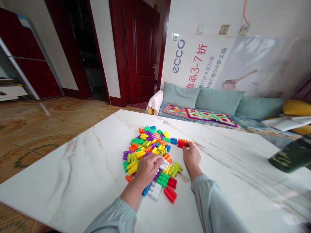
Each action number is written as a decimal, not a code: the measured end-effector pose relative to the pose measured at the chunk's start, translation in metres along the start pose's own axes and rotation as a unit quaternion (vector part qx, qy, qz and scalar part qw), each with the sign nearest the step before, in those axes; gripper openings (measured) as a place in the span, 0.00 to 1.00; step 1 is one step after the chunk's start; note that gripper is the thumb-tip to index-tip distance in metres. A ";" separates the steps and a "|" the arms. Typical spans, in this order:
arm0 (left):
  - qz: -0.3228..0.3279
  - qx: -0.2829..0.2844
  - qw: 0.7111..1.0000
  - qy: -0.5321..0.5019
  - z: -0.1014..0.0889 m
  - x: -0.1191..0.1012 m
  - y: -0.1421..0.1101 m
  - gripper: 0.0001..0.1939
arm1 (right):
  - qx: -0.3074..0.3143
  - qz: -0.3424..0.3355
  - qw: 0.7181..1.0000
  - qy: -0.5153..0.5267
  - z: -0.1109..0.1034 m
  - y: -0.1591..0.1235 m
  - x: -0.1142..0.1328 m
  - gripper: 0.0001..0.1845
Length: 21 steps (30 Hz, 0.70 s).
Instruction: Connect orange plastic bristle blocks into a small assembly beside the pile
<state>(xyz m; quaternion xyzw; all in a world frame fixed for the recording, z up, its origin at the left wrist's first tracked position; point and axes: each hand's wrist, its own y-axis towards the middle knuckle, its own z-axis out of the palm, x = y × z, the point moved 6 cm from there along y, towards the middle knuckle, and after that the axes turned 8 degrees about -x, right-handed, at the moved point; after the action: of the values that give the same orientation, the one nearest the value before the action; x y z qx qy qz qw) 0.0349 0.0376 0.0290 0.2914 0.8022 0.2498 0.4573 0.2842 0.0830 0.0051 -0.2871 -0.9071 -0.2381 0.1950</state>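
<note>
A heap of small plastic building blocks (pixel 148 144) in several colours lies on a white marble-look table (pixel 85 161). My left hand (pixel 147 170) rests palm down on the near part of the heap, fingers curled over white and yellow pieces. My right hand (pixel 191 157) reaches to the heap's right side, and its fingertips pinch an orange-red block (pixel 182 142) on the table. A blue block (pixel 173 141) lies just left of that piece. Red blocks (pixel 170 193) sit at the near edge of the heap, between my forearms.
Behind the table stands a sofa with teal cushions (pixel 218 100) and a patterned blanket (pixel 201 115). A camouflage-patterned object (pixel 291 155) juts in at the right. A dark red door (pixel 142 48) and tiled floor (pixel 36 126) lie to the left.
</note>
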 end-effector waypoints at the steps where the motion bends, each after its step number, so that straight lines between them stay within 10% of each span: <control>1: 0.000 -0.001 1.000 0.000 0.000 0.000 0.000 0.10 | -0.001 0.002 1.000 0.002 0.000 0.000 0.000 0.15; 12: -0.003 0.001 1.000 0.008 0.001 0.001 -0.001 0.11 | -0.057 -0.013 0.998 0.020 -0.005 -0.005 -0.002 0.15; 16: -0.008 0.004 1.000 0.010 0.000 -0.001 0.000 0.12 | -0.141 -0.153 0.978 0.023 -0.017 -0.014 0.014 0.16; 21: -0.004 0.004 1.000 0.019 -0.001 -0.006 0.001 0.13 | -0.038 -0.362 0.930 -0.059 -0.008 -0.012 0.064 0.20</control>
<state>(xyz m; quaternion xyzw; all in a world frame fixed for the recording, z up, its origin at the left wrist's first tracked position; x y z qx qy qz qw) 0.0374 0.0341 0.0339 0.2851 0.8133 0.2499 0.4414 0.2295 0.0971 0.0394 0.0403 -0.9496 -0.3092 0.0311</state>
